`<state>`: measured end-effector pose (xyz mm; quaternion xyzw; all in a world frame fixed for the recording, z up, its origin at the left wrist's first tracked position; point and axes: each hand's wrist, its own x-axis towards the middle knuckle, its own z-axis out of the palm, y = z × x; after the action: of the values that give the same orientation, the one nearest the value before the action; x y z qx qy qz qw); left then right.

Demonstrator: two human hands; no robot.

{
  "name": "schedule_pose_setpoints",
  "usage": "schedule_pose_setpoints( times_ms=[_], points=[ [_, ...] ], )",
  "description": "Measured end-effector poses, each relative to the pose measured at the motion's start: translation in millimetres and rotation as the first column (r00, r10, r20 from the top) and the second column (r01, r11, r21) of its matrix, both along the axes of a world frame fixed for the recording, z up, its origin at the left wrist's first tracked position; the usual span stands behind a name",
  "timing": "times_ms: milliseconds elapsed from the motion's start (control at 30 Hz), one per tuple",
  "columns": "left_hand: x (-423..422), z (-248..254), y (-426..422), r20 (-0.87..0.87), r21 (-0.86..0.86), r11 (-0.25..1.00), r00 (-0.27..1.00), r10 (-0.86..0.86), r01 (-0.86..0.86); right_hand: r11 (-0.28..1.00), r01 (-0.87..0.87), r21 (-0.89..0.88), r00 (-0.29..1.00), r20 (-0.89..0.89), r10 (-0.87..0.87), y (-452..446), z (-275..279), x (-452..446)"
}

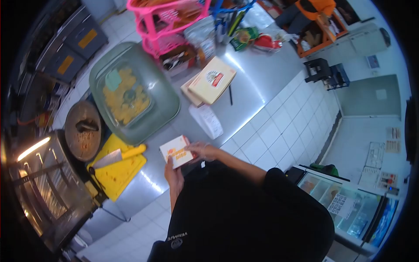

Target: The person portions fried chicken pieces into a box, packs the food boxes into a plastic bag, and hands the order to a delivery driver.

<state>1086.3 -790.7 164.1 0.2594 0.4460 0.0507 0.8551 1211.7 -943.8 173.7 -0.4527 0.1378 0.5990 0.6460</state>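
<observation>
A small white box with orange print (175,150) is held over the near edge of the steel table (155,172). My left hand (173,174) grips its lower side, thumb on the front. At its right side, my right hand (201,151), in a clear glove, has its fingers on the box. Beyond the box lie a white paper slip (207,121) and two stacked cream cartons (213,80). A dark pen (231,95) rests beside the cartons.
To the left are a large green tub (163,107) with yellow food, a yellow cutting board (126,168) with a knife (108,159), and a round pan (72,131). Pink baskets (150,32) stand at the back. A person in orange (321,8) is at the upper right.
</observation>
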Motion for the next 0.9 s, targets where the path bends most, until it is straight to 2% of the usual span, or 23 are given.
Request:
schedule_pose_setpoints(
  times_ms=[67, 133, 167, 233, 300, 367, 500, 600, 667, 767, 833, 867, 900],
  points=[
    [1, 8, -1, -0.033, 0.008, 0.999, 0.999, 0.039, -0.039, 0.997, -0.07, 0.014, 0.997, -0.017, 0.07, 1, 4, 1],
    [7, 9, -1, -0.057, 0.028, 0.997, 0.996, 0.068, -0.067, 0.996, -0.034, -0.087, 0.997, 0.066, 0.04, 4, 5, 4],
    [7, 11, -1, -0.042, 0.018, 0.996, 0.995, 0.092, -0.091, 0.996, -0.043, -0.084, 0.997, 0.056, 0.048, 5, 0, -1],
    [6, 12, -2, -0.037, 0.01, 0.992, 0.991, 0.125, -0.125, 0.982, 0.132, -0.136, 0.988, 0.103, -0.119, 10, -7, -10],
    [7, 12, -3, -0.037, 0.016, 0.992, 0.991, 0.128, -0.128, 0.98, 0.12, -0.158, 0.992, 0.062, -0.111, 15, -7, -16],
    [6, 9, -4, -0.036, 0.019, 0.988, 0.987, 0.157, -0.156, 0.95, 0.306, -0.057, 0.948, -0.075, -0.309, 18, -11, -24],
    [8, 13, -4, 0.024, -0.003, 0.982, 0.982, 0.187, -0.187, 0.94, 0.341, 0.022, 0.933, -0.129, -0.336, 17, -13, -25],
    [9, 20, -3, 0.024, -0.026, 0.98, 0.98, 0.196, -0.196, 0.929, 0.359, -0.089, 0.923, -0.11, -0.367, 21, -6, -25],
    [7, 17, -1, 0.016, -0.038, 0.981, 0.981, 0.192, -0.191, 0.95, 0.29, -0.113, 0.956, -0.015, -0.294, 18, -1, -20],
    [-4, 4, 7, -0.027, 0.034, 0.991, 0.991, 0.131, -0.13, 0.977, 0.186, -0.103, 0.982, 0.003, -0.187, 10, -12, -14],
    [-8, 6, 16, -0.089, 0.12, 0.989, 0.993, -0.08, 0.091, 0.97, 0.182, -0.16, 0.983, 0.056, -0.175, 11, -15, -14],
    [-8, 11, 23, -0.236, 0.113, 0.975, 0.958, -0.162, 0.192, 0.959, 0.184, -0.216, 0.98, 0.112, -0.163, 11, -15, -14],
    [-6, 15, 24, -0.237, 0.113, 0.975, 0.958, -0.159, 0.189, 0.959, 0.181, -0.217, 0.981, 0.111, -0.16, 13, -16, -14]
  ],
)
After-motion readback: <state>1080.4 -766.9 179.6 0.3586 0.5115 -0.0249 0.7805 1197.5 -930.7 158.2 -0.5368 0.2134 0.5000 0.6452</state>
